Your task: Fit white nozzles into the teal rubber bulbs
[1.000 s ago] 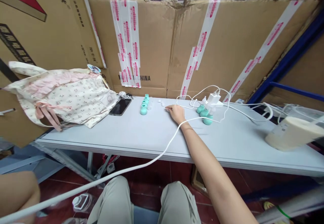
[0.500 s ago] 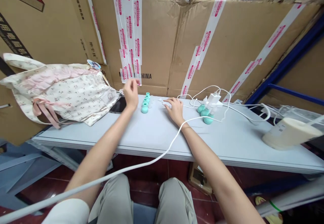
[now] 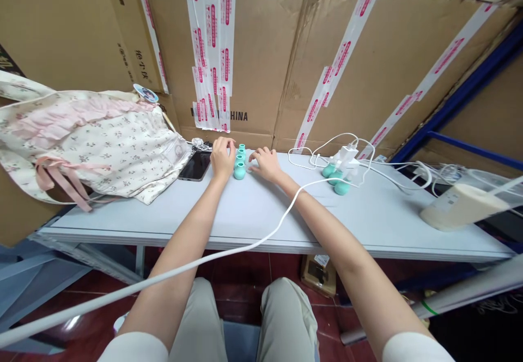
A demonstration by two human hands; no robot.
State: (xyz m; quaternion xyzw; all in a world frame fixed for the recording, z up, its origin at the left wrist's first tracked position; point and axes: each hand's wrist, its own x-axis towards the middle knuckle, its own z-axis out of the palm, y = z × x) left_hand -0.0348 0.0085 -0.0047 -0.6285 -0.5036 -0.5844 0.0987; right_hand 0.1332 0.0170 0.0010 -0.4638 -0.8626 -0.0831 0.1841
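Observation:
A short row of small teal bulb-shaped pieces (image 3: 239, 170) stands at the back of the pale table (image 3: 261, 215). My left hand (image 3: 223, 156) rests against the left side of that row, its fingers curled round one of the rear pieces. My right hand (image 3: 266, 164) lies just right of the row. Its fingers are bent and pinched together, and what they hold is too small to make out. A second cluster of teal pieces (image 3: 337, 180) sits farther right, beside a white charger (image 3: 346, 157) with looping white cables.
A dark phone (image 3: 196, 166) lies left of my left hand, next to a floral cloth bag (image 3: 93, 138). A cream device (image 3: 461, 209) lies at the table's right end. Taped cardboard (image 3: 286, 62) walls the back. A thick white cable (image 3: 229, 250) crosses my right forearm.
My left hand rose from below the table and came down beside the teal row. My right hand slid left from the small clear bits toward the same row. The view moved closer.

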